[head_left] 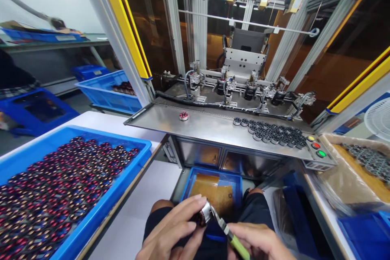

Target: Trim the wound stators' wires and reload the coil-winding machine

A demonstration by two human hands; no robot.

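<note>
Low over the lap, my left hand (pixel 179 227) has its fingers wrapped round a small motor stator (pixel 206 212), a round part with a silvery side. My right hand (pixel 258 239) grips a pair of cutting pliers (pixel 236 245) with a light green handle. The jaws of the pliers meet the stator's right edge; whether they are closed on a wire is too small to tell. Below both hands stands a blue bin (pixel 186 187) with brownish sheets in it. On the metal shelf ahead, one red-wound stator (pixel 183 116) sits alone.
A blue tray (pixel 143 146) full of red and copper wound stators fills the left. Several dark bare cores (pixel 274 133) crowd the shelf's right side, near a button box (pixel 319 162). Behind stands a winding machine (pixel 243 63). At right, a plastic-lined box (pixel 338 170) holds more cores.
</note>
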